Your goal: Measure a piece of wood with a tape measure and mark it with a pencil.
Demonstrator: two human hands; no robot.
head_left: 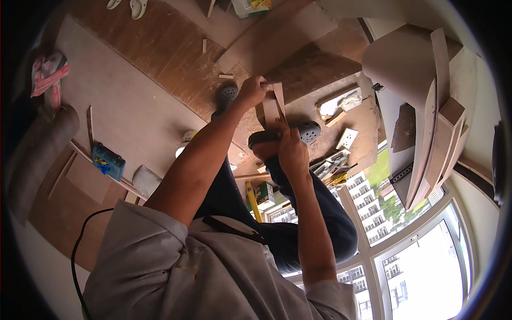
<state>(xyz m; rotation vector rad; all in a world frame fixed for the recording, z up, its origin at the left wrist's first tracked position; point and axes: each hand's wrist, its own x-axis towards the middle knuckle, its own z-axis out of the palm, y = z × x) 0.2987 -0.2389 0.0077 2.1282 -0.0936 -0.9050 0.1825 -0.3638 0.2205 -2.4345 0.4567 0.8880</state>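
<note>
My left hand (255, 90) is closed on the upper end of a short, pale wooden board (272, 108), held lengthwise over the floor. My right hand (292, 146) is closed around the lower end of a narrow wooden strip (281, 109) that lies along the board's right side; whether the strip is split from the board or separate, I cannot tell. My right foot in a dark perforated clog (309, 132) is just beside my right hand, under the board's lower end. My other clog (228, 93) stands left of my left hand.
A teal tool case (108, 161), a black cable (84, 234) and a yellow level (253, 201) lie around me. Wood offcuts, a white socket plate (347, 137) and a bundled red-striped item (49, 77) are on the floor. Stacked curved panels (437, 149) and windows (413, 269) are at my right.
</note>
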